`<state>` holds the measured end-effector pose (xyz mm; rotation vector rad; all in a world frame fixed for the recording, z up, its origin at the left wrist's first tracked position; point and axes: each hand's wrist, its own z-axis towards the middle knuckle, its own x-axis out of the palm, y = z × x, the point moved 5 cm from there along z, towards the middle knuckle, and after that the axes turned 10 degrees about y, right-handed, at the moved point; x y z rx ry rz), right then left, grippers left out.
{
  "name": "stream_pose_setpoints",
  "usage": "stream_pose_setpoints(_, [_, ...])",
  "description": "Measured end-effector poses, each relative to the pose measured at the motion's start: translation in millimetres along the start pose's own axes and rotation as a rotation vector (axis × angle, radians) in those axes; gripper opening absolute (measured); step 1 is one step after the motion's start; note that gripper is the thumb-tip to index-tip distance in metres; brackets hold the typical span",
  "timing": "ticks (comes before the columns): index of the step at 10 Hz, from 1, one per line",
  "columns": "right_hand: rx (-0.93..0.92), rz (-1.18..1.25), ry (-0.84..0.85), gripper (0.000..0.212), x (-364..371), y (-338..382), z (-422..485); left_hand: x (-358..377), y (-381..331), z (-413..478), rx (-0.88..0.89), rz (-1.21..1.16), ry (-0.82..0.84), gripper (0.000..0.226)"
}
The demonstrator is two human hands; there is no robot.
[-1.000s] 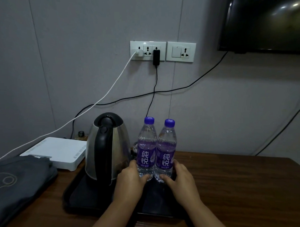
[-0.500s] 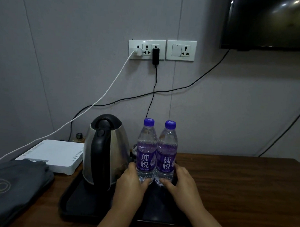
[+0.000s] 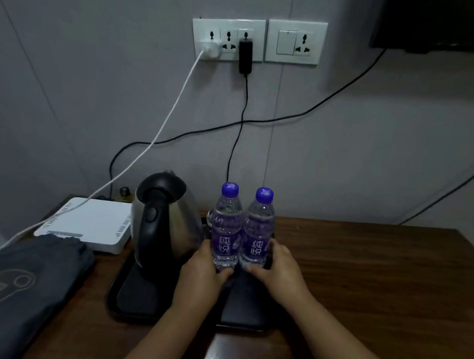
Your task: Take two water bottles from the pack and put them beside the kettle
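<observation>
Two clear water bottles with purple caps and purple labels stand upright side by side on a black tray (image 3: 134, 304), just right of a steel kettle (image 3: 164, 219) with a black handle. My left hand (image 3: 203, 269) wraps the lower part of the left bottle (image 3: 226, 227). The base of the right bottle (image 3: 258, 231) is gripped by my right hand (image 3: 278, 269). The two bottles touch each other. The pack is not in view.
The tray sits on a dark wooden table (image 3: 375, 278). A white router box (image 3: 89, 225) lies left of the kettle, and a folded dark cloth (image 3: 28, 285) at the front left. Cables hang from the wall sockets (image 3: 227, 39) behind the kettle.
The view has shifted slightly; both hands stay on the bottles, which stand in the same place beside the kettle.
</observation>
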<state>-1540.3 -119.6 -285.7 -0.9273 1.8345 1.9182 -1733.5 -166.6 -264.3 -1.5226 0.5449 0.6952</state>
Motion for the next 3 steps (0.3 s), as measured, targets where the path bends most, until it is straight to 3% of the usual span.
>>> stream_pose_setpoints(1, [0.047,-0.064,0.11,0.061,-25.2,37.3,-16.4,-32.1,-30.3,-13.8,-0.01,0.079,0.063,0.048])
stream_pose_setpoints(3, [0.243,-0.396,0.178,0.084,-107.4,148.1,-56.7,-137.2,-124.5,-43.1,0.043,0.333,0.11,0.053])
